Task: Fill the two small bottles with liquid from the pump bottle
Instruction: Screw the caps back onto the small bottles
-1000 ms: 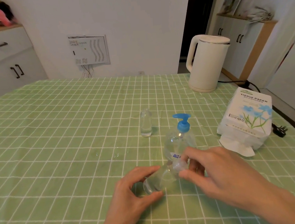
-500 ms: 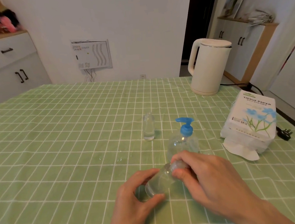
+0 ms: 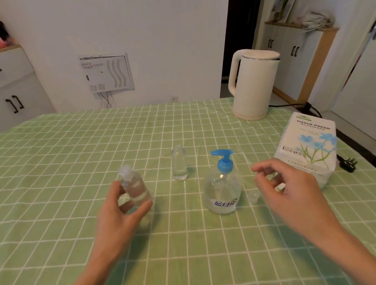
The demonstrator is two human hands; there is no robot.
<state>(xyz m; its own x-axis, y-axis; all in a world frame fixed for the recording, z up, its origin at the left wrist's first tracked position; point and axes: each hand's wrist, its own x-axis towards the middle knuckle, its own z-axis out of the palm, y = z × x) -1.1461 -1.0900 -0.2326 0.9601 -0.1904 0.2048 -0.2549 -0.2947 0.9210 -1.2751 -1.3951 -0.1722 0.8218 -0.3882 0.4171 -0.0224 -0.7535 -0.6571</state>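
Your left hand (image 3: 118, 213) grips the capped small bottle (image 3: 135, 188), thumb on one side and fingers on the other, holding it tilted slightly, just above the tabletop (image 3: 50, 175), a little left of its middle. This bottle looks done: clear liquid fills much of its body and a pale cap (image 3: 124, 171) sits on its neck.

Your right hand (image 3: 285, 188) hovers right of the pump bottle (image 3: 222, 189), toward the right edge, with its fingers curled. You may be pinching something small there, but it is too blurred to tell. A small clear piece (image 3: 253, 196) lies on the tabletop between that hand and the pump bottle; it could be a loose cap.

The second small bottle (image 3: 179, 165) stands upright near the middle of the tabletop, just left of and behind the pump bottle. It appears uncapped and nearly empty, with only a little liquid at the bottom, so filling it is what remains; roughly half the job is left.

The pump bottle is round, clear, still largely full, with a blue pump head whose spout points left.
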